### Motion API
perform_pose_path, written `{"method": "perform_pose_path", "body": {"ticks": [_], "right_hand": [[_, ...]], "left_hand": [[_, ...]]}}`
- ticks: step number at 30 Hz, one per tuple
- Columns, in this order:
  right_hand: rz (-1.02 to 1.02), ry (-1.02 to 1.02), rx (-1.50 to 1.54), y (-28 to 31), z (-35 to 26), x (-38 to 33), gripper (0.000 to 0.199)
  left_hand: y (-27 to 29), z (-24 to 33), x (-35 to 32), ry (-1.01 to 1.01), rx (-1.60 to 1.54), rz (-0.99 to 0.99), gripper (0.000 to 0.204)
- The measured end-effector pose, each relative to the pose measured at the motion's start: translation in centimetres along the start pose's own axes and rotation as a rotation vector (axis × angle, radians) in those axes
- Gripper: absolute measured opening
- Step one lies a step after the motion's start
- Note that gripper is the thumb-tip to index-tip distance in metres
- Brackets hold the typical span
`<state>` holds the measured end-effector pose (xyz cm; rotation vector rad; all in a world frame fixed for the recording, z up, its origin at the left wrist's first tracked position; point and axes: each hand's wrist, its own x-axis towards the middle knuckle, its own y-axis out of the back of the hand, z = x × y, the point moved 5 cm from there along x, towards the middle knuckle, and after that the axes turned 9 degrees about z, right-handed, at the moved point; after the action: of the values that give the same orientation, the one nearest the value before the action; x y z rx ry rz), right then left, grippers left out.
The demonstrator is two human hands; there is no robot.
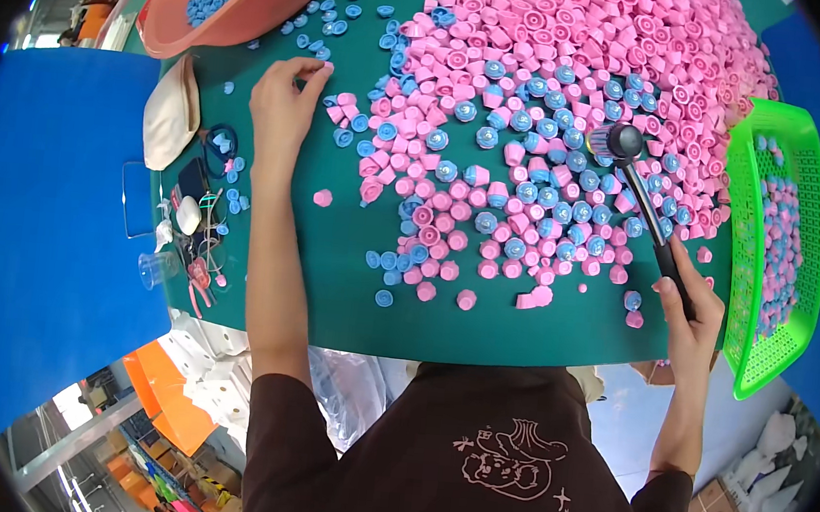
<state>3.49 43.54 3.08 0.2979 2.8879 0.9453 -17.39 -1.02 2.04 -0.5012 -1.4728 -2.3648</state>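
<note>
My right hand (692,315) is wrapped round the black handle of a small mallet (647,204). Its rounded head is over the blue-topped pieces on the green table. Farther left, my left hand (285,99) has thumb and forefinger brought together in a pinch. Several small blue caps (340,28) lie just beyond those fingertips, and whatever the pinch may hold is too small to make out. Pink cup-shaped pieces (586,28) cover much of the table between and beyond my hands. Among them sit many cupcake-shaped pieces (487,137) with blue tops on pink cups.
An orange-red basin (172,26) of blue pieces stands at the far left. A green perforated basket (733,357) with pink and blue pieces is at the right edge. A cream pouch (171,116), pink-handled pliers (199,281) and a clear cup (151,270) lie along the left edge.
</note>
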Motion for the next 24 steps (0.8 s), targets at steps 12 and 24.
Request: {"method": "perform_pose_path", "body": {"ticks": [12, 24], "right_hand": [[0.058, 0.04, -0.009, 0.0, -1.5, 0.9, 0.041], [-0.19, 0.087, -0.135, -1.6, -4.6, 1.7, 0.044]], "left_hand": [[0.6, -1.9, -1.9, 0.189, -0.162, -0.366, 0.021], [-0.4, 0.8, -1.0, 0.102, -0.065, -0.446, 0.026]]}}
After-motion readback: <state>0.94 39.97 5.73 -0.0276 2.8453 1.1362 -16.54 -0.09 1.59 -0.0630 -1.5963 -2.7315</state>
